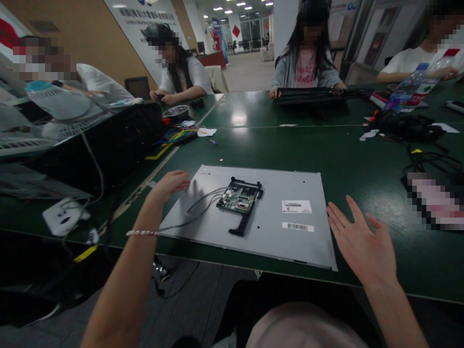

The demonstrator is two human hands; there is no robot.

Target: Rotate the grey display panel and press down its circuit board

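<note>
A flat grey metal display panel (282, 183) lies back side up on the green table, close to its front edge. On the panel rests a green circuit board (237, 200) in a black plastic bracket (237, 225), with grey cables (203, 197) running off to the left. Two white labels (296, 207) are stuck on the panel's right part. My left hand (170, 184) is beside the panel's far left side, fingers stretched out, holding nothing. Palm up and fingers spread, my right hand (362, 237) is by the panel's right edge, also holding nothing; whether either hand touches the edge I cannot tell.
A black casing (108, 140) and a white adapter box (65, 216) stand at the left. Coloured wires (174, 137) and a small screwdriver (211, 141) lie beyond the panel. Black cables (402, 125) and bottles (409, 89) are at the right. Several people sit around the table (253, 145).
</note>
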